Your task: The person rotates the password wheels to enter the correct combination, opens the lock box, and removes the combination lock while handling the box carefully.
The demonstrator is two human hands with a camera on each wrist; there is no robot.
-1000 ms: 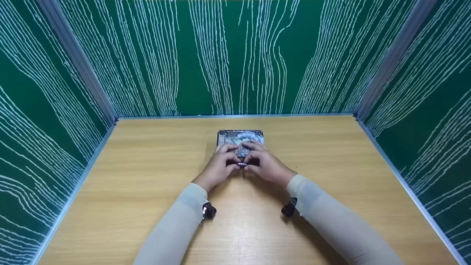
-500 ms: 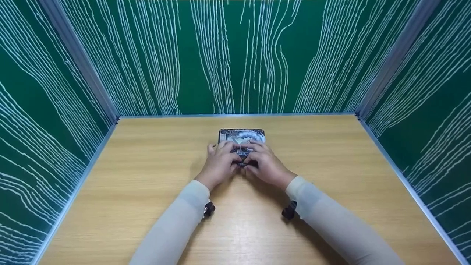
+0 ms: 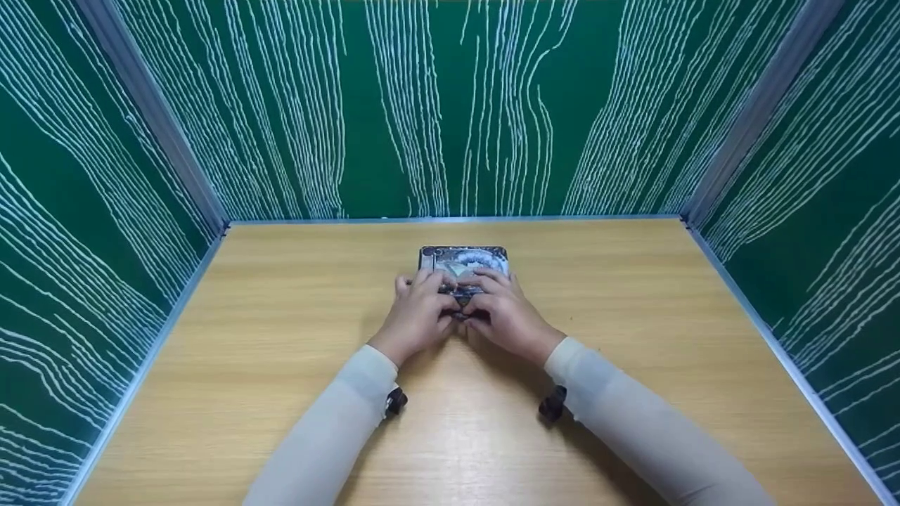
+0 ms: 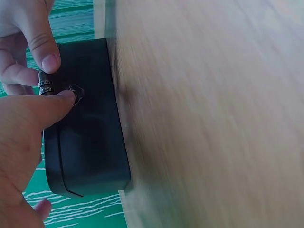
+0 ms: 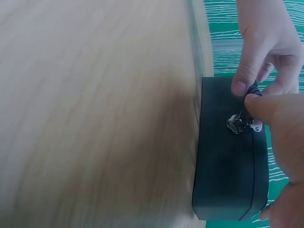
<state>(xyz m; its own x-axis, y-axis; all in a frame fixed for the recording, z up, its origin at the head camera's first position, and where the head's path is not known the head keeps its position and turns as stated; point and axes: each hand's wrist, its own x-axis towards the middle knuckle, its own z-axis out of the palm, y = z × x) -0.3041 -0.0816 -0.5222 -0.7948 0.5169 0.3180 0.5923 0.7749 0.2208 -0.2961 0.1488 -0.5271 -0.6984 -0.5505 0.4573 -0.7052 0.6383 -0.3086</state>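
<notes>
A dark box (image 3: 472, 257) with a printed picture on its lid stands on the table. Its plain black front (image 4: 92, 142) shows in the left wrist view, with a metal clasp (image 5: 234, 124) fixed to it. A small combination padlock (image 4: 46, 86) with number dials is at the clasp. My left hand (image 3: 415, 313) pinches the padlock, thumb near the clasp, little finger spread outward. My right hand (image 3: 512, 314) grips the padlock from the other side, its thumb close to the left thumb. Fingers of both hands lie over the lid's near part and hide much of the lock.
The wooden table (image 3: 281, 316) runs back to green walls (image 3: 464, 140) with white wavy lines. Metal posts (image 3: 162, 119) rise at the two back corners. A small black wrist camera (image 3: 396, 400) sits below the left cuff and another wrist camera (image 3: 553, 404) below the right.
The thumbs have drawn in over the padlock, whose pale dials showed in the head view a second ago. My left little finger has spread outward. The box stays about where it was.
</notes>
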